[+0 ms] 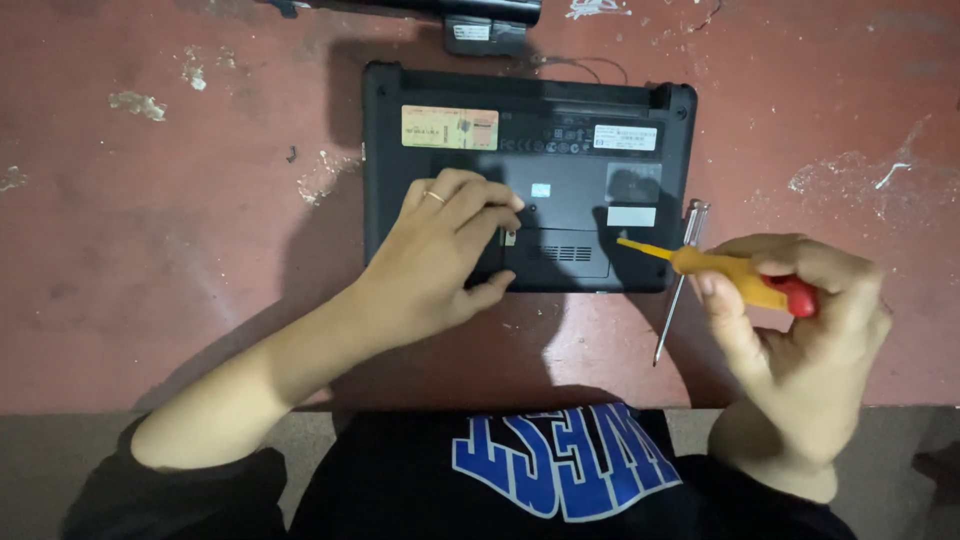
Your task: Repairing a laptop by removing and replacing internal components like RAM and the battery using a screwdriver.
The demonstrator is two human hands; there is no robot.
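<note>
A small black laptop point(560, 160) lies upside down on the worn red table point(180, 250), its underside with stickers facing up. My left hand point(445, 250), a ring on one finger, rests flat on the laptop's lower left part, fingers spread near a small panel. My right hand point(800, 330) is to the right of the laptop and grips a yellow screwdriver with a red end point(715, 268); its tip points left toward the laptop's right edge. A second screwdriver with a clear handle and a thin metal shaft point(680, 285) lies on the table beside the laptop.
A long black battery pack point(470, 20) lies at the table's far edge, above the laptop. A thin wire point(590, 68) curls behind the laptop. The table's paint is chipped in places. The near table edge runs just in front of my chest.
</note>
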